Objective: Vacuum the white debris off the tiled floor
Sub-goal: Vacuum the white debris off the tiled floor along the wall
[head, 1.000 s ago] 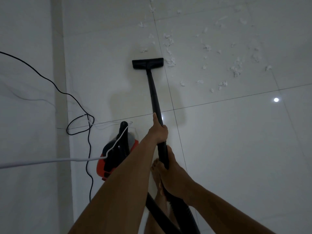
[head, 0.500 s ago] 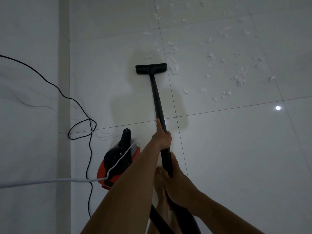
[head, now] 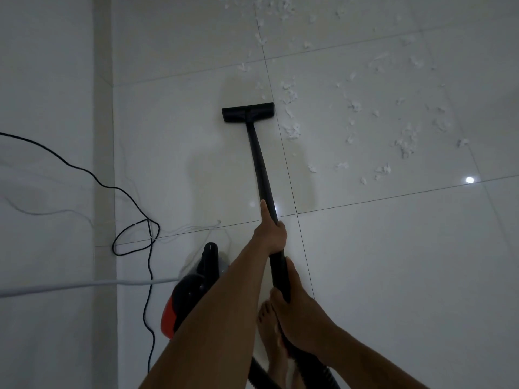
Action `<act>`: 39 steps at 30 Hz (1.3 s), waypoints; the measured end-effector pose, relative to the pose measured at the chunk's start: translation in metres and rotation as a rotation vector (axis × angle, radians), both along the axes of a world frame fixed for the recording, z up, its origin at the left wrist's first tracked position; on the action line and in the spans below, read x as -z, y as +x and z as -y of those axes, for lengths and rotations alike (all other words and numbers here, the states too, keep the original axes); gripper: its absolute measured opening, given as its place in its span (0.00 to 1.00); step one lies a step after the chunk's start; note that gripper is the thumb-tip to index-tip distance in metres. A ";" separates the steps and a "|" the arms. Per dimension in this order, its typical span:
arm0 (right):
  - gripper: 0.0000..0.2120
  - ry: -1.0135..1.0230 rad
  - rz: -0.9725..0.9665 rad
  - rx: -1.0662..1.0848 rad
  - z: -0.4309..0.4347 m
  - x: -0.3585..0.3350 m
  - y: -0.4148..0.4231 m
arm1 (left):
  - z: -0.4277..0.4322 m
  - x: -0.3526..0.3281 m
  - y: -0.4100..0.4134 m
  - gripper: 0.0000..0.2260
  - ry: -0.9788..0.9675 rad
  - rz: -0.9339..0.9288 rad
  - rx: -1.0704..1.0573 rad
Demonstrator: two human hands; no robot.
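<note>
Debris (head: pixel 292 130) white, just right of nozzle (head: pixel 248 112) | left hand (head: pixel 269 234) grips wand (head: pixel 259 164) | right hand (head: pixel 297 307) grips it lower

Glossy smooth floor tiles (head: pixel 393 262), matt black wand (head: pixel 259 161), perhaps plastic, fluffy debris (head: pixel 292 130)

From the head camera I see my left hand (head: pixel 269 234) gripping the black wand (head: pixel 259 164) high up, thumb laid along it, and my right hand (head: pixel 297 313) wrapped round it lower down, where the ribbed hose (head: pixel 311 363) begins. The floor head (head: pixel 248 112) lies flat on the tiled floor (head: pixel 393 262), its right end just beside a clump of white debris (head: pixel 292 130); more flakes scatter to the right and beyond. The red-and-black vacuum body (head: pixel 191 293) sits by my bare foot (head: pixel 268 327), and a black cord (head: pixel 134 237) loops to its left.
</note>
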State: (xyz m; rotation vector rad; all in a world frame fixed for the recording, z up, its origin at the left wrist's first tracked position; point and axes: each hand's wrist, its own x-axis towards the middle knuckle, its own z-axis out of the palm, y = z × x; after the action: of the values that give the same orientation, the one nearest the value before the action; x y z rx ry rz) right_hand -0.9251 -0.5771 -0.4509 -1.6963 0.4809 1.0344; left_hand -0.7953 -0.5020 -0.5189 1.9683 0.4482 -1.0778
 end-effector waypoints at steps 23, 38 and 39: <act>0.32 -0.053 -0.006 -0.092 -0.010 -0.001 0.109 | -0.011 0.018 0.101 0.32 0.011 0.007 0.012; 0.31 -0.048 0.008 -0.032 -0.008 0.033 0.199 | -0.004 0.022 0.203 0.33 0.064 -0.002 0.011; 0.31 -0.021 -0.005 -0.016 -0.005 0.032 0.207 | -0.002 0.024 0.209 0.33 0.063 0.001 0.009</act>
State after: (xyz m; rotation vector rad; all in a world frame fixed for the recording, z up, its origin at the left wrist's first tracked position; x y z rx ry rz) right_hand -0.7182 -0.5722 -0.4827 -1.7191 0.4841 1.0483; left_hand -0.5863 -0.5000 -0.5424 2.0269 0.4788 -1.0803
